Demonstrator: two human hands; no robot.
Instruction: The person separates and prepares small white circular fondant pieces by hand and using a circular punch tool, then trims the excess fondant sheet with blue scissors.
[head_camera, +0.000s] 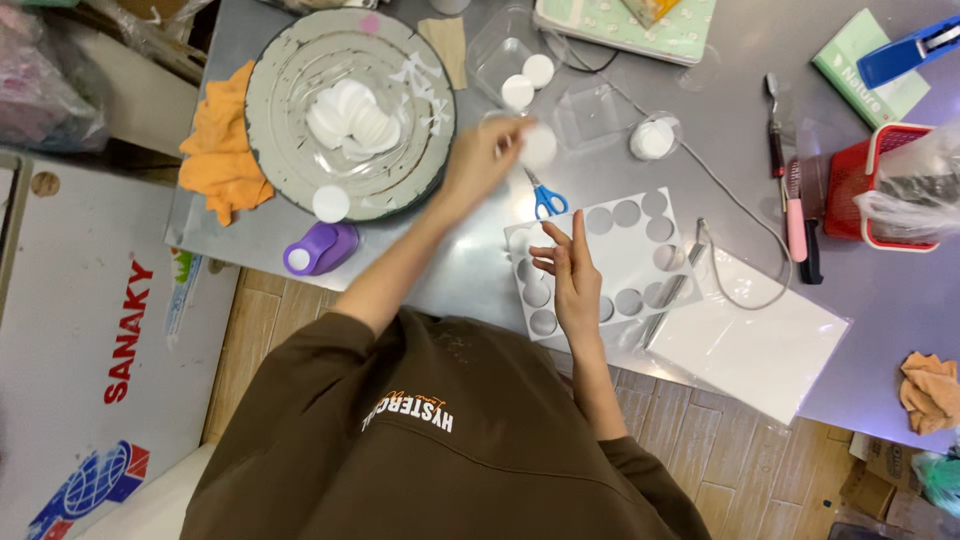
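Note:
My left hand (480, 160) reaches over the metal table and pinches a white round disc (540, 146) at its fingertips. My right hand (570, 272) lies with fingers apart on a white sheet (632, 250) that has several round holes punched out of it; it holds nothing. Blue-handled scissors (546, 199) lie between the two hands. A pile of white discs (352, 120) sits on a grey round turntable (290, 150) to the left of my left hand, with one more disc (330, 203) at its front rim.
A purple hole punch (320, 248) and an orange cloth (225, 150) lie at the left. Clear plastic tubs (497, 55) hold discs at the back. White sheets (760, 345), a pink-handled tool (796, 215) and a red basket (885, 185) are at the right.

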